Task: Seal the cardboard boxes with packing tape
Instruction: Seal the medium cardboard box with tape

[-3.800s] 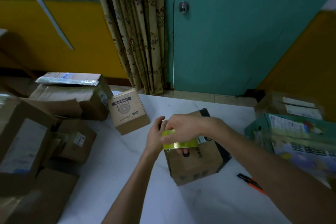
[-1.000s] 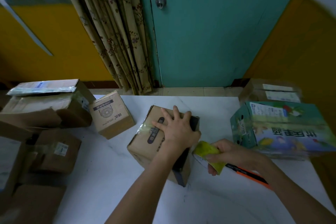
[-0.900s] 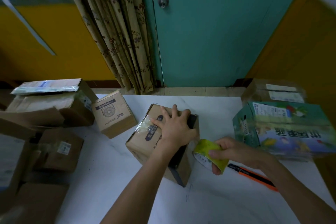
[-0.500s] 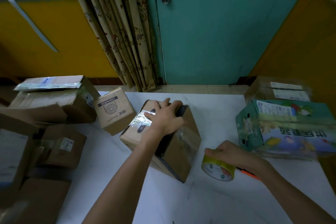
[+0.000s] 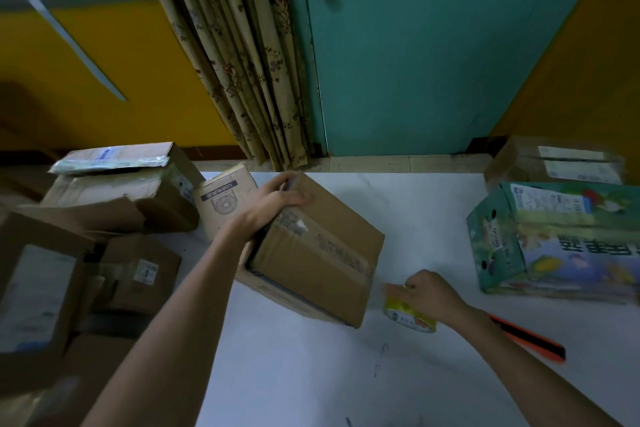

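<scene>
A brown cardboard box (image 5: 322, 253) sits tilted on the white table (image 5: 311, 374), a plain taped face turned up toward me. My left hand (image 5: 277, 199) grips its far upper corner, fingers curled over the edge. To the right of the box, a yellow-green roll of packing tape (image 5: 407, 314) stands on the table. My right hand (image 5: 431, 293) holds the roll from above, fingers curled round its rim.
An orange and black utility knife (image 5: 530, 340) lies right of my forearm. A green printed carton (image 5: 554, 239) and a brown box (image 5: 554, 163) stand at the right. A small fan box (image 5: 221, 198) and several cardboard boxes (image 5: 117, 191) crowd the left.
My left hand has rolled the box over toward the left, bringing a plain face up. My right hand has lowered the tape roll onto the table and drawn clear of the box.
</scene>
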{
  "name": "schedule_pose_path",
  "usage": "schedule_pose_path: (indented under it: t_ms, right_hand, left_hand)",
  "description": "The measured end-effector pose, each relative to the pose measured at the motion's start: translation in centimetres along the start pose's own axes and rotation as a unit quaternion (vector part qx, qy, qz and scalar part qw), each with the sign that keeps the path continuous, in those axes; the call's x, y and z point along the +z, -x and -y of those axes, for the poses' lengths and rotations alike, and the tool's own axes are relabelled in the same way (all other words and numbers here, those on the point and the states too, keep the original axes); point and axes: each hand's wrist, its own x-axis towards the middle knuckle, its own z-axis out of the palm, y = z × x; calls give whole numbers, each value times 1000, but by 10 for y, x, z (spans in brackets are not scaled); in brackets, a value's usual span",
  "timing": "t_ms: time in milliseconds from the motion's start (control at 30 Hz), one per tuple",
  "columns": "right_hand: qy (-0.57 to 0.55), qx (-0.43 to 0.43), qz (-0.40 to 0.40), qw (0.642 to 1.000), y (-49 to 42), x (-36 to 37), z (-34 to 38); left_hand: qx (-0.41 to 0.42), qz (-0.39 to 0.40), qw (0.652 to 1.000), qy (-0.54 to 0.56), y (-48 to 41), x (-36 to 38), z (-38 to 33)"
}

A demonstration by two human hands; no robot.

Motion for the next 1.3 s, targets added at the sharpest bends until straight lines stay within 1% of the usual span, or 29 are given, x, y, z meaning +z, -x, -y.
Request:
schedule_pose_path:
  t_ms: [100, 167, 233, 333, 433, 533, 600, 667, 700, 767, 800, 867, 900, 967, 1000, 1033, 1100, 1133, 1233, 1300]
  right_hand:
    - [13, -7, 24, 1000, -9, 8, 14]
    - [19, -10, 39, 999, -11, 8, 15]
    - [45, -17, 37, 998, -7, 5, 10]
    - [68, -21, 26, 997, 3, -7, -5]
    - [66, -11, -4, 998, 14, -22, -19]
    - [40, 0, -41, 998, 21, -40, -26]
    - [31, -11, -57, 998, 21, -46, -25]
    - [39, -16, -52, 998, 21, -46, -18]
    - [47, -17, -48, 998, 20, -46, -15]
    - [40, -12, -43, 998, 18, -44, -15]
    - [34, -10, -42, 998, 18, -43, -15]
    - [34, -9, -39, 999, 21, -41, -16]
    - [34, -9, -36, 999, 22, -39, -17]
    - [25, -9, -41, 999, 24, -33, -20]
    - [20, -9, -43, 999, 24, -32, -21]
    - [16, -9, -44, 999, 23, -31, -23]
    - [9, -10, -43, 999, 21, -29, -24]
    - [4, -13, -43, 999, 21, -29, -23]
    - [6, -21, -46, 999, 21, -29, -23]
    - [16, -25, -52, 998, 21, -29, -26]
  left_hand:
    - [1, -5, 999, 52, 5, -9, 13]
    - [-2, -7, 998, 57, 7, -9, 16]
    - [-10, 11, 999, 51, 7, -3, 17]
    - [-8, 34, 998, 60, 8, 17, 17]
    - [7, 41, 995, 93, 11, 34, 23]
    - [-31, 26, 990, 136, 16, 42, 43]
    - [-52, 16, 987, 152, 25, 49, 60]
    - [-45, -4, 986, 158, 33, 59, 70]
    - [-36, -27, 990, 133, 32, 63, 72]
    - [-29, -78, 996, 23, 27, 72, 69]
    - [-29, -112, 992, -44, 26, 78, 67]
    - [-17, -176, 972, -153, 28, 89, 66]
    - [-12, -200, 963, -181, 31, 94, 68]
    - [-8, -222, 954, -200, 35, 99, 72]
    - [-10, -226, 951, -213, 36, 100, 71]
    - [-9, -228, 941, -249, 35, 101, 71]
    - [11, -221, 910, -351, 33, 105, 67]
    - [26, -211, 900, -381, 33, 110, 62]
    - [68, -161, 899, -402, 41, 145, 43]
    - [104, -110, 896, -418, 50, 179, 27]
